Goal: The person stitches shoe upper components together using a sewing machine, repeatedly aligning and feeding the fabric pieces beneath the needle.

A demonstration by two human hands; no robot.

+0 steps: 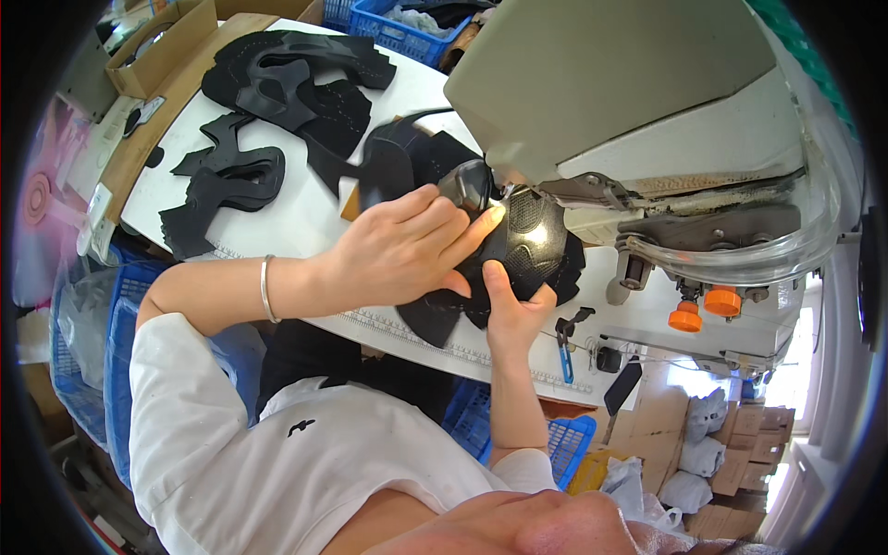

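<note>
A black shoe upper [532, 242] with a textured patch lies under the bright lamp spot of a grey sewing machine [610, 83]. My left hand [407, 245] reaches over from the left, index finger stretched to the lit spot beside the needle area, the other fingers bent onto the black material. On the near edge of the upper, my right hand [514, 310] grips it with the thumb on top; its other fingers are partly hidden underneath. A shiny dark rounded part [467, 185] sits at my left fingertips. The needle tip is too small to make out.
Stacked black upper pieces [296, 83] and a smaller pile [227, 185] lie on the white table [176, 120]. Blue-handled thread snips [565, 356] rest at right. Orange knobs [684, 316] stick out below the machine. Blue crates [398, 32] stand behind and below the table.
</note>
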